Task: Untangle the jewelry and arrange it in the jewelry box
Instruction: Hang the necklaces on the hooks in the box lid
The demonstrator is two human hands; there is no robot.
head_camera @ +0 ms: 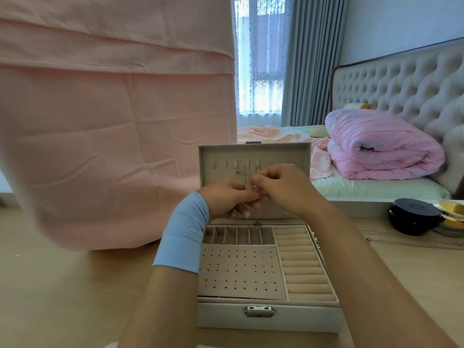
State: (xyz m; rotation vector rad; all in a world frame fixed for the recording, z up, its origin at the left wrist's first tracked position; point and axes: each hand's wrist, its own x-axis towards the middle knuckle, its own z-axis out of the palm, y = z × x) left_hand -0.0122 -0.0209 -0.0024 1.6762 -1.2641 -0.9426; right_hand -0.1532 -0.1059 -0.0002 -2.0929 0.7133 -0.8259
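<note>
An open grey jewelry box stands on the wooden table before me, its lid upright with a row of hooks. The tray holds slots, a dotted earring panel and ring rolls. Above the tray, my left hand and my right hand meet, both pinching a thin chain necklace. Part of the chain hangs in front of the lid; the rest is hidden between my fingers. A blue sleeve band covers my left wrist.
A pink cloth drapes over something at the left. Another thin chain lies on the table to the right of the box, near a black round case and a gold one. A bed stands behind.
</note>
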